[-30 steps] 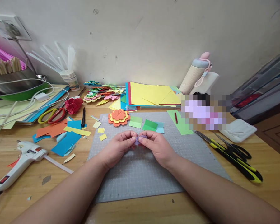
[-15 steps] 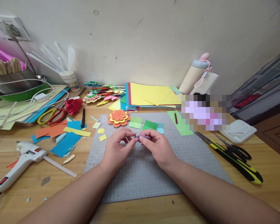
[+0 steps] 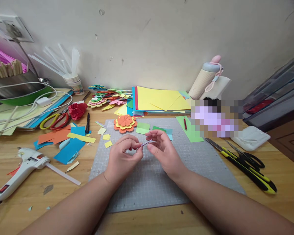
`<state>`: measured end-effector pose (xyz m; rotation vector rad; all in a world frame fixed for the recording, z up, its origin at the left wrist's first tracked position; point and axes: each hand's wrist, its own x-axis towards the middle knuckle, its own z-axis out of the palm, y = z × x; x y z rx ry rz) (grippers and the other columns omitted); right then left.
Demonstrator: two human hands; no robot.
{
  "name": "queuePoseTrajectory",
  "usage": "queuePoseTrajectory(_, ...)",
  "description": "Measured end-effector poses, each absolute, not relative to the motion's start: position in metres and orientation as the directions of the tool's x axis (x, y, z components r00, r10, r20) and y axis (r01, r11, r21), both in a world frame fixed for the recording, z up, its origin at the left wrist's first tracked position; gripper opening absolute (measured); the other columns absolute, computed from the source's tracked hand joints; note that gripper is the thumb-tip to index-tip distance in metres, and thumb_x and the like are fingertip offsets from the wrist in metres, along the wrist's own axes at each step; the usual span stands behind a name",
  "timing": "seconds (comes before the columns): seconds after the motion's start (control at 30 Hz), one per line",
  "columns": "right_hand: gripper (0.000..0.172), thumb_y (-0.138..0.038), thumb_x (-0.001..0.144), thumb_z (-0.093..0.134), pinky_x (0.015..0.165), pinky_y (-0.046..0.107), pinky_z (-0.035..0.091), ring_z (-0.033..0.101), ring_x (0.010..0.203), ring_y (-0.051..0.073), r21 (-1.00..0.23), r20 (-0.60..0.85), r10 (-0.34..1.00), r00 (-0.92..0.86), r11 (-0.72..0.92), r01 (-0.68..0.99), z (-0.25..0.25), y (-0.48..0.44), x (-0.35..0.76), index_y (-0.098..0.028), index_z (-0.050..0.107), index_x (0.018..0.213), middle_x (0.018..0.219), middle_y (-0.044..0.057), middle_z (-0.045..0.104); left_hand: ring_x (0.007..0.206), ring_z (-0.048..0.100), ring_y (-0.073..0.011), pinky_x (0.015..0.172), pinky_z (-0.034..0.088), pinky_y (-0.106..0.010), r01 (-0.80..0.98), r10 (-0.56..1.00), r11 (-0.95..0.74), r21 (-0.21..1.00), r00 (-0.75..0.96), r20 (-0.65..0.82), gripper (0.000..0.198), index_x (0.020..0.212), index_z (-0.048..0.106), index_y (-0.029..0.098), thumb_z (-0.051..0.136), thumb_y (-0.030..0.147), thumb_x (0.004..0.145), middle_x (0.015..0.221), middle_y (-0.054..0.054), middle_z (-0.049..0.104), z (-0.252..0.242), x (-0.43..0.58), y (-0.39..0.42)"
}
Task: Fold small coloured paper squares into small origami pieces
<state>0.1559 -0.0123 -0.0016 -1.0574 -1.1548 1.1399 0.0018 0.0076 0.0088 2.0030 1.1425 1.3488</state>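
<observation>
A small piece of purple paper (image 3: 146, 143), seen nearly edge-on, is pinched between the thumb and forefinger of my left hand (image 3: 125, 153). Just to its right, my right hand (image 3: 167, 153) has its thumb and fingers apart around the paper's free end; whether a fingertip touches it I cannot make out. Both hands are above the grey cutting mat (image 3: 147, 189). Beyond them lie a layered orange and yellow paper flower (image 3: 125, 123), a folded light green paper (image 3: 142, 128) and a darker green one (image 3: 159, 128), partly hidden by my right hand.
On the left are a hot glue gun (image 3: 30, 163), blue paper scraps (image 3: 70, 151) and red-handled scissors (image 3: 60, 121). A yellow-topped paper stack (image 3: 161, 99) lies at the back. A utility knife (image 3: 247, 169), black scissors (image 3: 251, 159) and a white case (image 3: 251, 137) lie right.
My right fingers have come off the purple paper and spread apart. The paper has turned from lying lengthwise between both hands to a thin slanted edge in my left hand.
</observation>
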Motion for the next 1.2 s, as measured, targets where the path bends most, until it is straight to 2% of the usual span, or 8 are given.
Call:
queuePoseTrajectory(0.07, 0.020, -0.038, 0.084, 0.059, 0.067, 0.028, 0.047, 0.058, 0.088, 0.017, -0.987, 0.009, 0.999, 0.039, 0.015, -0.159, -0.001, -0.013, 0.155, -0.022, 0.055, 0.094, 0.096, 0.004, 0.059, 0.067, 0.057, -0.0153, 0.065, 0.045, -0.029, 0.397, 0.818, -0.568, 0.721, 0.173, 0.549, 0.014, 0.064, 0.058, 0.021, 0.062, 0.013, 0.074, 0.074, -0.002, 0.062, 0.008, 0.001, 0.008)
queuePoseTrajectory(0.13, 0.030, -0.047, 0.087, 0.051, 0.048, 0.024, 0.040, 0.057, 0.066, 0.015, -0.968, -0.110, 0.991, -0.076, -0.124, -0.219, -0.001, -0.013, 0.155, -0.018, 0.056, 0.081, 0.078, 0.003, 0.058, 0.070, 0.058, -0.0158, 0.067, 0.045, -0.029, 0.403, 0.800, -0.594, 0.696, 0.210, 0.562, 0.012, 0.066, 0.061, 0.021, 0.062, 0.014, 0.076, 0.076, -0.003, 0.063, 0.006, -0.001, 0.009)
queuePoseTrajectory(0.2, 0.035, -0.050, 0.086, 0.051, 0.041, 0.022, 0.032, 0.052, 0.053, 0.012, -0.946, -0.164, 0.973, -0.163, -0.202, -0.253, -0.002, -0.012, 0.153, -0.017, 0.055, 0.075, 0.067, 0.001, 0.056, 0.072, 0.058, -0.0162, 0.068, 0.046, -0.029, 0.399, 0.781, -0.623, 0.673, 0.270, 0.563, 0.011, 0.068, 0.064, 0.021, 0.063, 0.015, 0.077, 0.077, -0.004, 0.063, 0.005, -0.002, 0.009)
queuePoseTrajectory(0.4, 0.024, -0.038, 0.084, 0.052, 0.042, 0.021, 0.031, 0.046, 0.048, 0.009, -0.961, -0.160, 0.983, -0.090, -0.176, -0.212, -0.006, -0.008, 0.155, -0.018, 0.052, 0.069, 0.058, -0.003, 0.053, 0.073, 0.056, -0.0158, 0.065, 0.045, -0.029, 0.363, 0.806, -0.578, 0.731, 0.397, 0.440, 0.007, 0.081, 0.069, 0.021, 0.062, 0.023, 0.083, 0.083, -0.005, 0.060, 0.002, -0.001, 0.011)
queuePoseTrajectory(0.53, 0.024, -0.038, 0.083, 0.053, 0.043, 0.021, 0.031, 0.048, 0.050, 0.009, -0.978, -0.125, 0.988, -0.092, -0.138, -0.154, -0.003, -0.008, 0.157, -0.019, 0.053, 0.068, 0.060, -0.003, 0.054, 0.064, 0.051, -0.0116, 0.059, 0.042, -0.024, 0.132, 0.950, -0.184, 0.974, 0.277, 0.142, 0.013, 0.081, 0.060, 0.020, 0.071, 0.026, 0.075, 0.074, 0.001, 0.056, -0.001, 0.003, 0.014)
queuePoseTrajectory(0.67, 0.026, -0.041, 0.082, 0.055, 0.045, 0.022, 0.033, 0.049, 0.051, 0.010, -0.989, -0.081, 0.993, -0.090, -0.091, -0.113, 0.001, -0.009, 0.157, -0.019, 0.053, 0.068, 0.063, -0.002, 0.054, 0.054, 0.050, -0.0093, 0.050, 0.040, -0.022, -0.030, 0.936, 0.101, 0.994, 0.342, -0.085, 0.027, 0.082, 0.059, 0.017, 0.074, 0.035, 0.070, 0.066, 0.002, 0.058, -0.001, 0.005, 0.017)
queuePoseTrajectory(1.03, 0.031, -0.041, 0.089, 0.049, 0.048, 0.024, 0.035, 0.049, 0.054, 0.011, -0.998, 0.018, 0.990, -0.143, 0.027, 0.060, -0.003, -0.010, 0.160, -0.020, 0.049, 0.066, 0.062, -0.002, 0.051, 0.050, 0.047, -0.0080, 0.052, 0.037, -0.022, -0.039, 0.895, 0.215, 0.976, 0.407, -0.181, 0.029, 0.064, 0.056, 0.016, 0.078, 0.035, 0.066, 0.056, 0.004, 0.055, -0.003, -0.002, 0.021)
queuePoseTrajectory(1.2, 0.029, -0.044, 0.088, 0.050, 0.047, 0.023, 0.035, 0.050, 0.055, 0.011, -0.999, -0.019, 0.986, -0.167, -0.025, -0.036, -0.003, -0.010, 0.159, -0.020, 0.050, 0.073, 0.065, -0.002, 0.052, 0.047, 0.045, -0.0079, 0.049, 0.034, -0.022, -0.055, 0.901, 0.235, 0.970, 0.387, -0.196, 0.030, 0.061, 0.057, 0.016, 0.078, 0.036, 0.065, 0.051, 0.004, 0.053, 0.001, 0.000, 0.020)
